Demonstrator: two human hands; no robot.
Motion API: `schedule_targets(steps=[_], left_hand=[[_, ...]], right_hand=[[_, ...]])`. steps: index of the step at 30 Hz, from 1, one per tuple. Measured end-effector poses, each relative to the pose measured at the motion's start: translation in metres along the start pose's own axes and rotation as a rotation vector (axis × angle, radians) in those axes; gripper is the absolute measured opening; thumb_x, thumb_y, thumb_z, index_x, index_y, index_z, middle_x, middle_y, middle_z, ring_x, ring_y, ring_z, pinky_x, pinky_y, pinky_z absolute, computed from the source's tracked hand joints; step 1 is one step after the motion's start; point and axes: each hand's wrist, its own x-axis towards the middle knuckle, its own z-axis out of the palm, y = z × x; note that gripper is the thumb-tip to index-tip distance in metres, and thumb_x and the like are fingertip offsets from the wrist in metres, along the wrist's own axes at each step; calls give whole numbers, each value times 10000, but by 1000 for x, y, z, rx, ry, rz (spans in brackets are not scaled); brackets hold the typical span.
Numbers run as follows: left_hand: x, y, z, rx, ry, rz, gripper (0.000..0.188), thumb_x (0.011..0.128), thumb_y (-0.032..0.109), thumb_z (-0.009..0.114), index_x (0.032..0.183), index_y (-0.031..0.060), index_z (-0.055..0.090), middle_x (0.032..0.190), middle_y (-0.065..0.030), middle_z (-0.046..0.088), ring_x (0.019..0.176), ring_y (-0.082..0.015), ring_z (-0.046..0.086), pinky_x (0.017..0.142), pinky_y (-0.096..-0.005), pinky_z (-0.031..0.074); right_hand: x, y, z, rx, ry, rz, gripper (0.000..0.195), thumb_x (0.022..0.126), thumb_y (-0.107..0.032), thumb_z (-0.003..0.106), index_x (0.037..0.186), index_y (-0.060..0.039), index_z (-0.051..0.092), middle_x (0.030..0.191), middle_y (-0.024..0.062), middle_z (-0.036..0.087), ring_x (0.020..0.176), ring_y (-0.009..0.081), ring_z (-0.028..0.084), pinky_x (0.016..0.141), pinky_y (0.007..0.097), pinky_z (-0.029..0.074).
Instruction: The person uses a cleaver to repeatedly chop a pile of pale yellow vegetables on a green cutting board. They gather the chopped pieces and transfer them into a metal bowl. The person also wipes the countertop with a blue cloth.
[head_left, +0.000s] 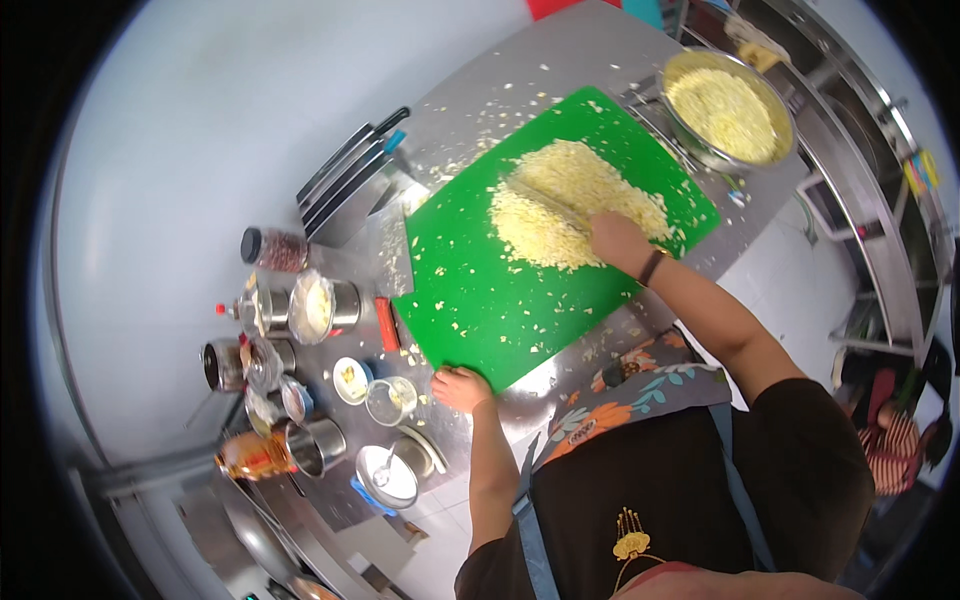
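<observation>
A green cutting board (480, 300) lies on a steel table before me. Spread across it is a broad heap of finely chopped pale-yellow food (570, 176), perhaps garlic or ginger. My right hand (621, 240) grips a knife at the near side of the heap. The knife blade (544, 201) is blurred and lies among the bits, pointing away to the left; the handle is hidden in my fist. At the board's near-left corner, my left hand (460, 388) holds the edge. A cleaver (390, 247) with a red handle rests beside the board's left side, bits stuck to its blade.
A steel bowl (784, 142) full of yellow chopped food stands at the far right. Knives fill a rack (341, 199) by the wall. Left are jars (281, 250), tubs (390, 401), a steel pot (315, 448) and an oil bottle (255, 455). Another person (892, 450) appears far right.
</observation>
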Motion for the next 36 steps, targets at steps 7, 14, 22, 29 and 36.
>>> schedule_targets(steps=[7,14,22,29,36], left_hand=[[7,6,0,-101,-4,-31,131,741,104,487,863,58,503,915,-134,496,872,-328,463,762,-428,369],[6,8,-5,-77,1,-62,139,744,93,501,882,72,504,963,-101,508,911,-311,461,774,-413,362],[16,8,-10,-22,-17,-8,216,745,134,514,947,59,515,1017,-115,513,955,-320,465,817,-431,357],[142,-1,18,-55,-164,-39,499,761,184,541,1185,-45,411,1308,-262,367,1151,-393,423,973,-464,332],[230,-38,77,25,-775,-157,552,664,304,653,1121,36,497,1075,-176,588,1022,-289,573,860,-411,448]], right_hand=[[4,2,-10,-15,38,-123,169,749,-141,501,799,-2,583,771,218,603,734,392,583,666,474,469],[13,16,-11,40,143,33,188,722,-152,540,775,25,575,794,248,594,756,408,579,668,468,473],[13,16,-22,75,128,31,224,719,-153,545,856,19,586,838,245,603,798,392,585,710,471,465],[9,16,-42,-38,236,-129,224,720,-163,537,839,16,596,799,230,607,785,386,590,698,456,475],[9,35,-27,110,42,178,220,745,-165,507,826,19,597,786,222,612,743,381,596,671,473,473]])
